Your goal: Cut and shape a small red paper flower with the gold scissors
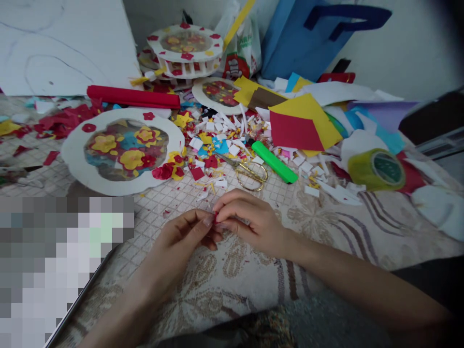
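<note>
My left hand [192,232] and my right hand [250,220] meet over the front of the patterned cloth. Between their fingertips is a small red paper piece [216,218], pinched from both sides and mostly covered by the fingers. Just beyond my right hand lie gold-handled scissors [253,177], with a green utility knife [274,162] to their right. Left of these rests a white scalloped disc [75,159] with a see-through middle, decorated with yellow, red and blue paper flowers. A crumpled red paper flower [162,172] sits at its right edge.
Paper scraps [232,130] are strewn across the table's middle. Behind stand a tiered flowered lantern [190,67], a red paper roll [134,97] and a blue bag [290,38]. Red and yellow sheets [295,130] and a yellow tape roll [375,169] lie right; a blurred-out screen [61,275] is front left.
</note>
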A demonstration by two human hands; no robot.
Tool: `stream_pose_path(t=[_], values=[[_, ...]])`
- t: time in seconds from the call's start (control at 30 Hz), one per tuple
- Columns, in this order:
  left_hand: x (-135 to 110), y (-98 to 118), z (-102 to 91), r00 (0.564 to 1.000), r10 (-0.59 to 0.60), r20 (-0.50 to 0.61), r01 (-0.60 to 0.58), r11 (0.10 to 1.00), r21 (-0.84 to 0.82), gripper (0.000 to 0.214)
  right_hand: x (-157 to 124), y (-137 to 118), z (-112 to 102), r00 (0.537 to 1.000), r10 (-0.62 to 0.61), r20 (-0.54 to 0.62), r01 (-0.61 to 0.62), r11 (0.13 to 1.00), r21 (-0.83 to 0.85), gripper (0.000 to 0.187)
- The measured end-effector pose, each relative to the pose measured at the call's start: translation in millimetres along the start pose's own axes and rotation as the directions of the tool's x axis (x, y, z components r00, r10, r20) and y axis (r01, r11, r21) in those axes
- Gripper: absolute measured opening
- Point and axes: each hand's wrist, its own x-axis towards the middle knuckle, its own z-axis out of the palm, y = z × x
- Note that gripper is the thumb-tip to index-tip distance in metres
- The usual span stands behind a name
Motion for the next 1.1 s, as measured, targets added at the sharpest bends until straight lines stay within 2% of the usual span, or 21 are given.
stream_pose_path(t=[0.43, 0.73, 1.1], values=[[-0.3, -0.7, 0.5, 0.999, -0.021, 0.027, 0.02, 1.0, 0.024, 0.014, 0.8, -4.3, 4.5, 0.988, 0.15, 0.018, -0.152, 0.983, 0.102, 0.006], [-2.3, -3.1, 0.1, 0.999, -0.024, 0.037, 0.026, 0.998, -0.062, 0.014, -0.2, -3.4, 4.8, 0.966, 0.26, -0.008, -0.256, 0.956, 0.141, 0.005], [-0.4, -4.3, -0.1, 0.999, -0.031, -0.028, 0.033, 0.998, 0.059, 0.012, -1.0, -4.4, 10.3, 0.957, 0.288, -0.032, -0.283, 0.952, 0.119, 0.006]])
